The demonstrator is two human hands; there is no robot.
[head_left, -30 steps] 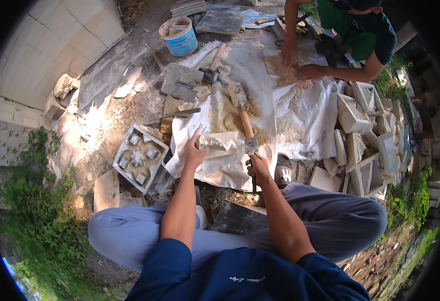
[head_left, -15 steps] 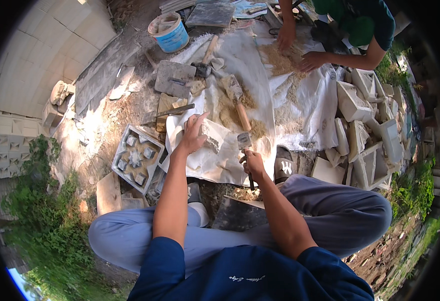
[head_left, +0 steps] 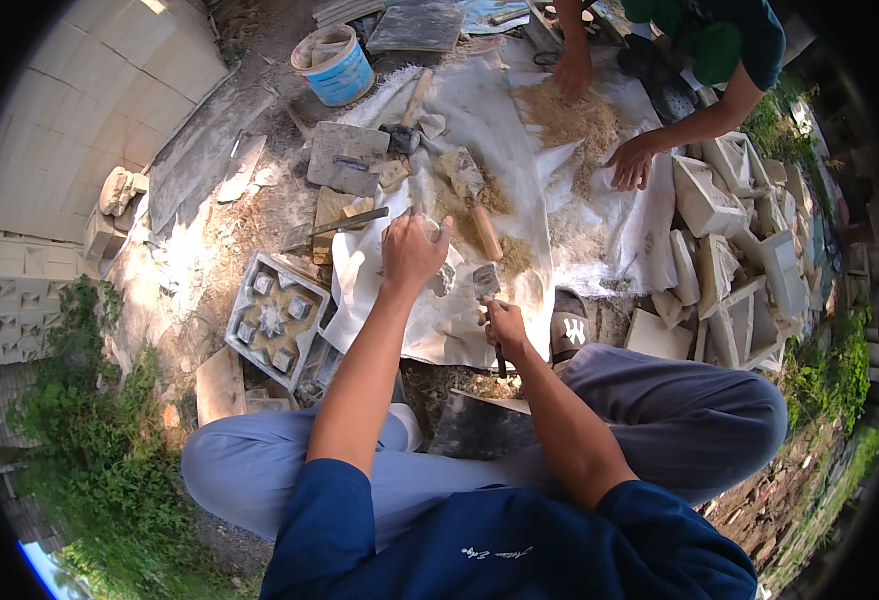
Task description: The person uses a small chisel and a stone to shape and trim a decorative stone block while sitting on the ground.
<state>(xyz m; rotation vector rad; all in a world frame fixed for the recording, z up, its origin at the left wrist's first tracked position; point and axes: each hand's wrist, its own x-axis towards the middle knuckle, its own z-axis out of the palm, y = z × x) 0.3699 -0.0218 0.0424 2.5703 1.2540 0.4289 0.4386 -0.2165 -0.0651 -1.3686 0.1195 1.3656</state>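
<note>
My left hand [head_left: 416, 252] is closed over the top of a pale, rough-edged block [head_left: 443, 281]. Most of that block is hidden under the palm and fingers. My right hand [head_left: 505, 328] grips the dark handle of a small scraper [head_left: 485, 279], its flat, dusty blade pointing away from me just right of the block. Both hands are above a white sheet [head_left: 429, 335] spread on the ground. Beyond them on the sheet lie a wooden-handled brush [head_left: 464, 178] and small heaps of sandy powder [head_left: 512, 256].
A patterned mould [head_left: 276, 318] sits to the left, near a plastering trowel [head_left: 346, 158] and a hammer [head_left: 401, 138]. A blue and white bucket [head_left: 332, 65] stands farther back. Pale blocks [head_left: 709, 200] are piled at right. Across the sheet, a co-worker's hands [head_left: 634, 160] are near sand [head_left: 566, 115].
My left hand has shifted right and over the block, which has turned and is now mostly covered. My right hand with the scraper stays nearly still. One co-worker's hand has moved off the sand.
</note>
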